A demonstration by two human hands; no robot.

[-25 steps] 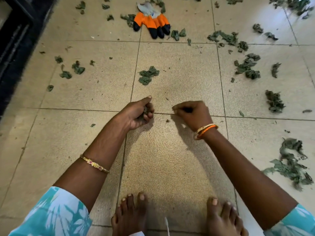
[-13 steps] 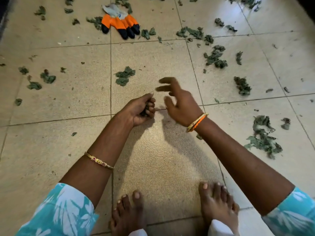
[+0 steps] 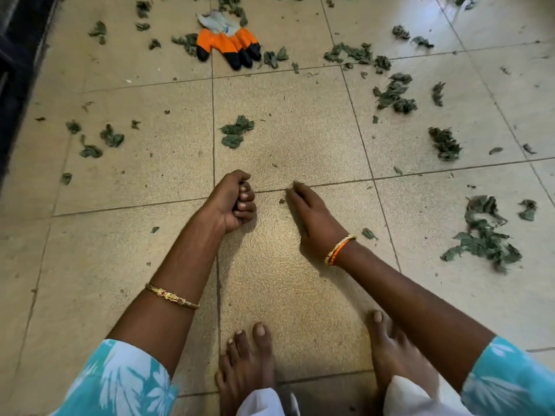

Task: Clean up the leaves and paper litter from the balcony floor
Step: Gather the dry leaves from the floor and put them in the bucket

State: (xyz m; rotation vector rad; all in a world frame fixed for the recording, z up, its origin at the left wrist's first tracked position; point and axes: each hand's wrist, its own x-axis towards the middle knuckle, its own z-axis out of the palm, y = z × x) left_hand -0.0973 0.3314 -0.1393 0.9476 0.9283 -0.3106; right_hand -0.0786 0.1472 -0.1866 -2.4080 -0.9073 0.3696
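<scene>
Dry green leaves litter the beige tiled balcony floor (image 3: 300, 295). My left hand (image 3: 232, 204) is curled into a fist on the floor, with dark leaf bits showing between its fingers. My right hand (image 3: 312, 216) reaches down beside it, its fingertips together on a small leaf scrap (image 3: 296, 184) at the tile joint. A tiny leaf fragment (image 3: 281, 201) lies between the two hands. A leaf clump (image 3: 237, 131) sits just ahead of my hands. A larger leaf pile (image 3: 483, 235) lies to the right.
An orange, black and grey work glove pair (image 3: 228, 43) lies far ahead. More leaf clusters sit at the right (image 3: 444, 143), the upper right (image 3: 393, 96) and the left (image 3: 111, 136). A dark door threshold (image 3: 18, 70) borders the left. My bare feet (image 3: 249, 364) stand below.
My right hand was raised with spread fingers half a second ago; it has dropped back to the floor with fingertips closed together. My left fist stays in place. The view has shifted.
</scene>
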